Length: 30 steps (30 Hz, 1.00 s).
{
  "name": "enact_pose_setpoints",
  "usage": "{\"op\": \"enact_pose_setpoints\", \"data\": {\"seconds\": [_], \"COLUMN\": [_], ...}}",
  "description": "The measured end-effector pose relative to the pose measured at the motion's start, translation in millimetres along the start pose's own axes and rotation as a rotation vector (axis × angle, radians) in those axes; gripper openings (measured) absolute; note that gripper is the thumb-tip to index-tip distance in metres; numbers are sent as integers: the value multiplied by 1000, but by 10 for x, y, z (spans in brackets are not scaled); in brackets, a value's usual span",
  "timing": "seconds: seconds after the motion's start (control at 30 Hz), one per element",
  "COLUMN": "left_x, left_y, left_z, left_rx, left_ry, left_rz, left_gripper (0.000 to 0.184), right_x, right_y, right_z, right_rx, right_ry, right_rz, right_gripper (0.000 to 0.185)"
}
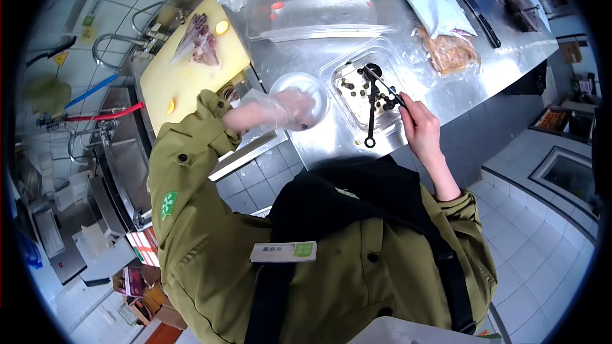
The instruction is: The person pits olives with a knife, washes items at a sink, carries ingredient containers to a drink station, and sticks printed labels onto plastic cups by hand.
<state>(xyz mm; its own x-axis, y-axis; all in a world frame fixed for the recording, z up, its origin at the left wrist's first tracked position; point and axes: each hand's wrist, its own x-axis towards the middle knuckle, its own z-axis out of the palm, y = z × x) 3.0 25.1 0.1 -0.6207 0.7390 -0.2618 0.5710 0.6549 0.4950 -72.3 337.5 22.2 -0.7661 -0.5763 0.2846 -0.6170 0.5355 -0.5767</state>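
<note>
In a thin clear plastic glove, my left hand [293,109] reaches into a white round bowl [323,93], its fingers drawn together and slightly blurred. A small dark spot shows by the fingertips; what they hold is unclear. My right hand [421,126] is closed on a slim dark tool [387,87], whose tip points into a clear plastic container [336,100]. Small dark round pieces [349,85] lie inside that container. A black spoon [371,111] rests in it, its ringed handle end reaching over the near edge.
A yellow cutting board [156,83] with bagged dark food [203,41] and lemon pieces [222,27] is at left. Behind stands a large clear tub [319,16]. Rightward lie a white pouch [433,6], a wrapped brown item [449,54] and a black-handled knife [488,30].
</note>
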Motion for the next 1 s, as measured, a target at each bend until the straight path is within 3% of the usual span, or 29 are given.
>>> {"op": "enact_pose_setpoints", "data": {"seconds": [0.23, 0.3, 0.33, 0.43, 0.47, 0.57, 0.63, 0.67, 0.73, 0.8, 0.93, 1.0], "left_x": [100, 133, 148, 287, 81, -112, -256, -292, -178, -5, 281, 309], "left_y": [-187, -218, -174, -118, -217, 172, 207, 237, 555, 727, 1014, 989], "left_z": [201, 241, 244, 156, 202, -147, -101, -58, -267, -259, -419, -382], "left_rx": [-29, -52, -60, -49, -48, -649, -805, -1130, -1209, -1486, -1587, -1514], "left_ry": [13, 90, 282, -240, 101, 482, 751, 923, 1078, 1238, 1212, 1225], "left_rz": [262, 266, 259, -537, -192, -740, -773, -523, -463, -152, 126, 68], "left_gripper": [17, 17, 9, 9, 11, 14, 22, 24, 28, 27, 24, 23], "right_x": [14, 43, 51, 57, 53, 43, 57, 67, 110, 164, 203, 196], "right_y": [9, -4, 8, 19, 15, -11, -112, -186, -357, -526, -662, -666], "right_z": [-22, -59, -60, -77, -86, -122, -188, -213, -235, -313, -484, -527], "right_rx": [31, 52, 64, 90, 99, 115, 200, 246, 341, 385, 370, 374], "right_ry": [5, -2, -1, -15, -23, -7, -2, 0, -11, -40, -75, -56], "right_rz": [48, 53, 56, 68, 73, 82, 66, 58, -57, -145, -194, -201], "right_gripper": [25, 25, 25, 25, 25, 25, 25, 25, 26, 28, 29, 29]}}
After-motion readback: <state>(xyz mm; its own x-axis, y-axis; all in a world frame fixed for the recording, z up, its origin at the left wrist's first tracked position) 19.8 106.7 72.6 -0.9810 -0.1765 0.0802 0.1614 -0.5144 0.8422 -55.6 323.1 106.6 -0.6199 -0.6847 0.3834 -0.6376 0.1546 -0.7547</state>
